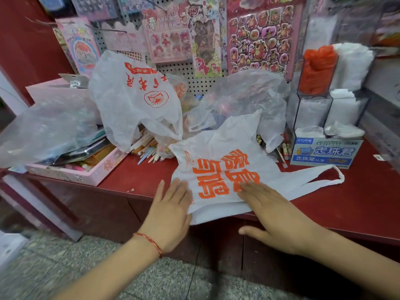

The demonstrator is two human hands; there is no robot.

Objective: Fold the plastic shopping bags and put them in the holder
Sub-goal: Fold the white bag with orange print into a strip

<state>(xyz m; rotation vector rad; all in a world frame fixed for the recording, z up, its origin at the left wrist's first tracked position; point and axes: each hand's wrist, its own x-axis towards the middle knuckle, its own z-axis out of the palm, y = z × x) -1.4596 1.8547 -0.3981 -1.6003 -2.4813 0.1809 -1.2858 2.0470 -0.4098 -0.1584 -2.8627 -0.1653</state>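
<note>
A white plastic bag with orange print [218, 161] lies spread on the red counter [357, 202], its handles trailing to the right. My left hand [171, 213] presses flat on the bag's left edge. My right hand [275, 213] lies flat on its lower right part, fingers straight. Another white bag with orange print [134, 98] stands crumpled behind. A clear bag [249, 94] lies to its right. The clear acrylic holder [313, 83] at the back right holds folded orange and white bags.
A pink tray [86, 172] of stationery under a clear bag sits at the left. Loose pencils [147, 152] lie behind the spread bag. A blue pen box [324, 152] stands at the right. A pegboard with sticker sheets [257, 35] backs the counter.
</note>
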